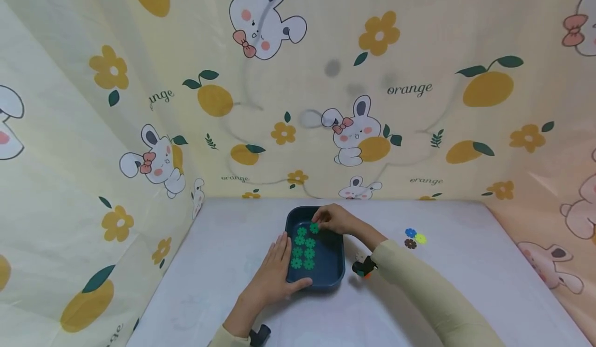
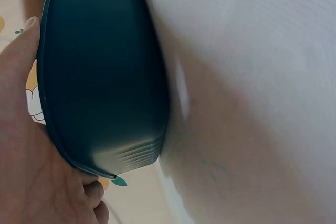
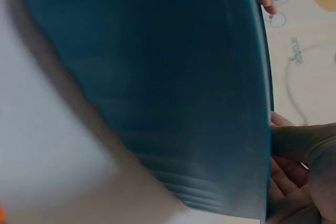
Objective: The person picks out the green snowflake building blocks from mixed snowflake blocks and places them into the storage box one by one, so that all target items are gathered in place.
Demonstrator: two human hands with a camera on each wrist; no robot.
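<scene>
A dark blue rectangular tub [image 1: 331,269] stands on the white table, with several green flower-shaped discs [image 1: 309,253] lined up in two columns on the left side of its floor. My left hand [image 1: 271,275] rests along the tub's left rim, fingers straight and thumb spread over the near rim. Over the tub's far end, my right hand [image 1: 336,219] pinches a green flower-shaped disc [image 1: 314,228] between thumb and fingertips. From the left wrist view, the tub's outer wall [image 2: 100,72] appears beside the left hand [image 2: 37,177]. In the right wrist view the tub hides the disc.
Blue [image 1: 410,232], yellow-green [image 1: 421,239] and brown [image 1: 410,243] flower-shaped discs lie together on the table, right of the tub. Something orange [image 1: 367,275] is partly hidden under the right wrist. A patterned curtain [image 1: 298,104] encloses the table's back and sides.
</scene>
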